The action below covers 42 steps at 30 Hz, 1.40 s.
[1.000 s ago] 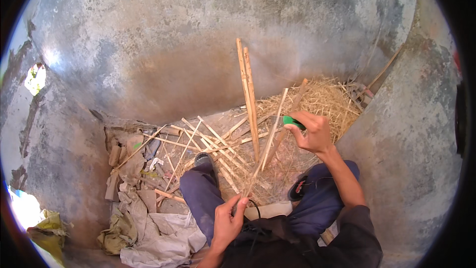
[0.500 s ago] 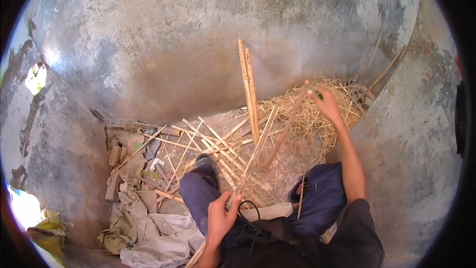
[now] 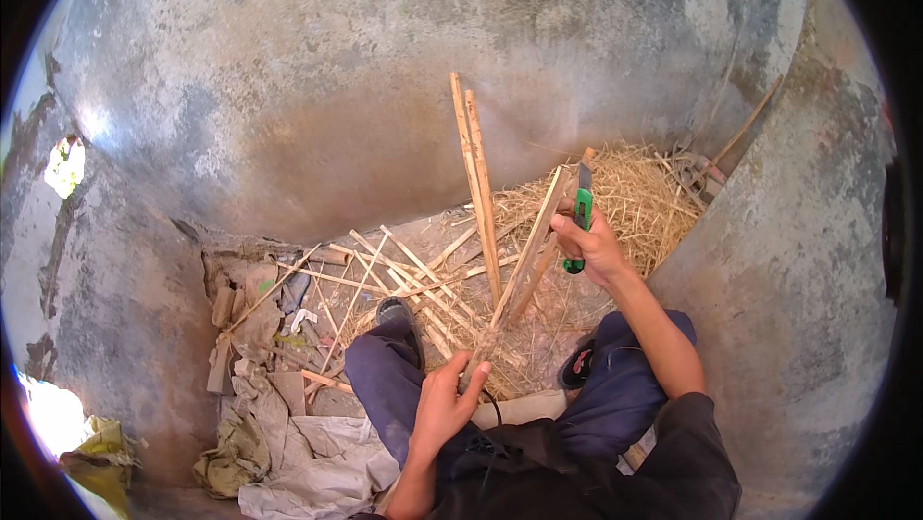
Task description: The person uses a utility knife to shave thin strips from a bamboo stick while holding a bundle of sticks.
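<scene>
Curled fingers of my left hand (image 3: 447,403), at the lower centre of the frame, held 1 pale split stick (image 3: 528,253), which slanted up and rightward through the middle. Right of centre, my right hand (image 3: 598,249) was closed round 1 green cutter (image 3: 584,205), its blade pointing up the frame just beside the stick's upper end. Whether my right fingertips touched that stick, I could not tell.

Behind it slanted 1 brown stick (image 3: 535,282), and 2 long sticks (image 3: 470,169) stood close together above centre. Left of centre, more than 6 loose sticks (image 3: 413,258) crossed each other, too tangled for an exact count. To the right lay 1 straw heap (image 3: 644,212), and at the upper right 1 thin pole (image 3: 748,140) slanted.

My 2 shoes (image 3: 394,310) were on a dusty, littered floor (image 3: 553,342). At the lower left lay 1 crumpled pale cloth (image 3: 322,462) and 1 olive cloth (image 3: 231,458). Grey, mottled walls (image 3: 317,68), stained brown in places, rose close around, with 2 bright openings (image 3: 65,166) at the left edge.
</scene>
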### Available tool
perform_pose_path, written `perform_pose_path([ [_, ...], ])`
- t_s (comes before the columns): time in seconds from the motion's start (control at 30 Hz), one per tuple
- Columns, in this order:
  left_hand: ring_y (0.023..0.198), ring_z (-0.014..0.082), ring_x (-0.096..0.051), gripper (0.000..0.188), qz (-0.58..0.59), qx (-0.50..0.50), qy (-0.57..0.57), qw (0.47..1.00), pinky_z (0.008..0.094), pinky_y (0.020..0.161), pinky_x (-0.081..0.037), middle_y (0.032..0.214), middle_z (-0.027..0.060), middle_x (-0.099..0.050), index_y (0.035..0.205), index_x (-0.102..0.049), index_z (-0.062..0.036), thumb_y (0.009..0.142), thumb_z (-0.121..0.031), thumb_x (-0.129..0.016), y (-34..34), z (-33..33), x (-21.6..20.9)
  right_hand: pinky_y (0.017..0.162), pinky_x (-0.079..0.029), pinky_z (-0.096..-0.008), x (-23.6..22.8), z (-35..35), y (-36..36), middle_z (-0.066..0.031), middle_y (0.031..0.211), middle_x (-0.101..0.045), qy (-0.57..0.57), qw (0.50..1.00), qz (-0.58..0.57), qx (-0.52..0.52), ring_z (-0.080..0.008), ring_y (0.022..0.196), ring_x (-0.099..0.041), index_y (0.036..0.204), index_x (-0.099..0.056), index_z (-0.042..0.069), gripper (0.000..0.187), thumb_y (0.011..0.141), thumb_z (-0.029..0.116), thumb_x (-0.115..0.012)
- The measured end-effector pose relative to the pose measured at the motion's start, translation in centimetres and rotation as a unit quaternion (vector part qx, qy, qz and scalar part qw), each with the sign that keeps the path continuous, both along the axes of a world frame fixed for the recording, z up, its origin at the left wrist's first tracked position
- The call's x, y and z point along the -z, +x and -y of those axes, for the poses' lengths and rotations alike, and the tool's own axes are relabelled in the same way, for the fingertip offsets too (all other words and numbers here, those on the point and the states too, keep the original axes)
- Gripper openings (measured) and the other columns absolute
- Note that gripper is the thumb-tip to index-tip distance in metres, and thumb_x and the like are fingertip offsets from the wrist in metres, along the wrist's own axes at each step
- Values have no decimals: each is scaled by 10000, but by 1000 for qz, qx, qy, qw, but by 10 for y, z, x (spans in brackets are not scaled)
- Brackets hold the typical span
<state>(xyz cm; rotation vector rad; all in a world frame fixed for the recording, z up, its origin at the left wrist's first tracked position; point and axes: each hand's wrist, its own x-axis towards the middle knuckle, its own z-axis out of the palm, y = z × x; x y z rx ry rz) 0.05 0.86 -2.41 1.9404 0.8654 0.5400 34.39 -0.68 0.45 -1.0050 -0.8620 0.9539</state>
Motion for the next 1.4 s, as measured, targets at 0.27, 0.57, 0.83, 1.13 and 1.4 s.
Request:
perform_pose_path([
  [0.27,625,93,-662,370,48,1,43,998,289,567,-505,754,54,-702,1305,-665,70,1095,-225,-738,24,-9,-4,490,-223,-252,-9,2,-13,101,660,-439,19,998,25,50,-19,512,-346,1135,-669,45,222,1022,198,-784],
  [0.57,639,45,-529,295,102,0,-119,988,264,568,-409,752,2,-624,1298,-749,-9,1151,-247,-655,43,-6,-22,782,-509,-330,-28,17,-26,-67,948,-735,42,983,156,87,-131,852,-666,1167,-704,-1,304,1082,291,-713],
  [0.83,853,50,-615,434,179,67,-48,980,214,700,-508,1002,10,-680,1408,-681,12,1046,-185,-818,33,-7,-32,670,-551,-391,-20,54,-64,-125,868,-720,76,852,504,119,-284,745,-734,1104,-736,40,345,1043,379,-750],
  [1.13,1008,91,-686,865,181,43,-201,962,241,790,-555,1095,88,-730,1485,-466,35,831,-125,-1009,43,3,-64,565,-527,-388,2,68,-88,-38,791,-687,139,780,599,118,-267,636,-714,1019,-783,119,315,892,390,-879],
  [1.4,1029,127,-726,884,209,60,-250,943,238,789,-582,1219,133,-686,1508,-379,-3,856,-47,-974,47,4,-63,546,-527,-386,-1,70,-101,-21,737,-653,161,784,586,129,-258,608,-705,1018,-797,130,322,841,379,-899],
])
